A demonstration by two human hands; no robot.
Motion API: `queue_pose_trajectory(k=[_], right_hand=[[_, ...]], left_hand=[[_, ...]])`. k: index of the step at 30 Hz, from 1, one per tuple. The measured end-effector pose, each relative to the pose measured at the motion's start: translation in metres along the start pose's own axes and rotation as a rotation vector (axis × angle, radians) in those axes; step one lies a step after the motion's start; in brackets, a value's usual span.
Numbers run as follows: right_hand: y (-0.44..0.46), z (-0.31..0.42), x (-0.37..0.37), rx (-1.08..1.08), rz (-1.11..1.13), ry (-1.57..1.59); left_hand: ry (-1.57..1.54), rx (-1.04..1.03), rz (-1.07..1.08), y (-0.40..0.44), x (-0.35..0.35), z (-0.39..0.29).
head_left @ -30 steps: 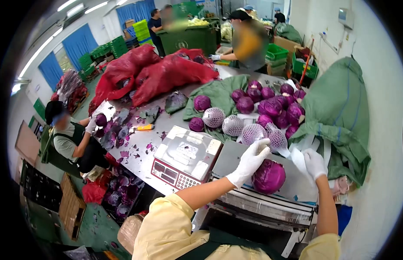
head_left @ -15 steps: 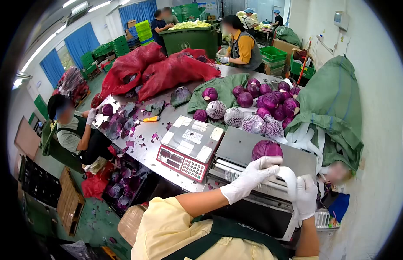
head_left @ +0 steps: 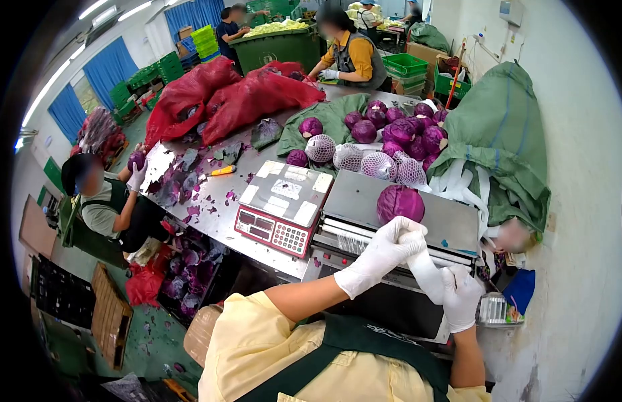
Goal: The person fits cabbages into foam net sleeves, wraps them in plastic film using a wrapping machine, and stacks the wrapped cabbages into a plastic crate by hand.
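Between my two gloved hands stretches a white net sleeve (head_left: 425, 273). My left hand (head_left: 396, 242) pinches its upper left end, and my right hand (head_left: 461, 293) is closed on its lower right end. Just beyond my left hand, a bare purple cabbage (head_left: 399, 204) rests on the grey top of the wrapping machine (head_left: 351, 194). Behind the machine lie several netted cabbages (head_left: 378, 166) and a heap of bare ones (head_left: 401, 131). To the left of the machine is a scale (head_left: 284, 201) with a red front.
Red mesh sacks (head_left: 257, 97), leaf scraps and a yellow-handled knife (head_left: 222, 171) lie on the metal table (head_left: 220, 201). A green sack (head_left: 502, 134) stands at the right by the wall. A co-worker at the left holds a cabbage (head_left: 136, 159); another person leans over the far edge.
My hands have left the cabbage and the machine's right side and come together nearer me, with the white sleeve now stretched between them. The co-worker at the left has raised a cabbage.
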State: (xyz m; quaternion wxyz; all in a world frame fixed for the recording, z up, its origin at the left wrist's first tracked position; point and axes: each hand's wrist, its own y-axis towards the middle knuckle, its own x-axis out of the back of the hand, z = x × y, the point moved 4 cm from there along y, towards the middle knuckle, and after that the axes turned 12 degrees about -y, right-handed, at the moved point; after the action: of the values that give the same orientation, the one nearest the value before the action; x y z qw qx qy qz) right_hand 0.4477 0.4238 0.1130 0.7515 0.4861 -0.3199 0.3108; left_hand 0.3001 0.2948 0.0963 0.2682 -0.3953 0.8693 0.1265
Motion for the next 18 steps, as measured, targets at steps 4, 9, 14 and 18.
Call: queue_pose_trajectory(k=[4, 9, 14, 18], right_hand=[[-0.012, -0.015, 0.0, -0.201, 0.351, 0.736], [0.003, -0.012, -0.022, -0.251, 0.104, 0.977], [-0.001, 0.01, -0.042, -0.199, -0.009, 0.95], [-0.019, 0.003, -0.061, -0.498, 0.067, 1.337]], left_hand=[[-0.044, 0.014, -0.004, 0.001, 0.006, -0.005], [-0.218, 0.146, 0.164, -0.012, -0.021, 0.012], [0.701, -0.648, 0.142, -0.026, -0.033, -0.003], [0.951, -0.993, 0.034, -0.038, -0.035, -0.015]])
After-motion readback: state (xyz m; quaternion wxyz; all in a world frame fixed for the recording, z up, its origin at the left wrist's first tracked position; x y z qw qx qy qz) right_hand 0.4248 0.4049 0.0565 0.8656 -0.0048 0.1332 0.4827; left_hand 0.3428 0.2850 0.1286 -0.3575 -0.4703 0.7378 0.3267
